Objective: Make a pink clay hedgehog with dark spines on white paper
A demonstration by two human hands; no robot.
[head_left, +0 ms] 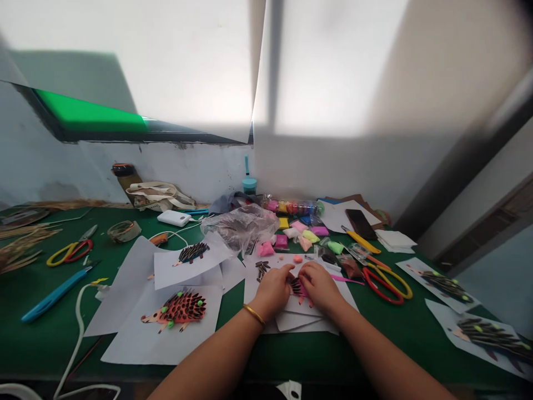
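Observation:
A pink clay hedgehog figure [306,294] with dark seed-like spines lies on white paper [345,297] in front of me, partly covered by my hands. My left hand [275,288], with a gold bangle at the wrist, rests at the figure's left side, its fingers curled. At the right side my right hand [318,283] bends over the figure, fingertips together; what they hold, if anything, is too small to make out. A small pile of dark seeds [262,269] sits beside my left hand. Small orange clay pieces [297,259] lie just beyond my fingers.
Finished hedgehog pictures [179,311] lie at left and right. Scissors [385,283], a blue cutter [58,294], a phone [360,224], a power bank [174,218] with a white cable, a plastic bag [244,225] and colored clay packets [281,241] surround the papers on the green table [137,353].

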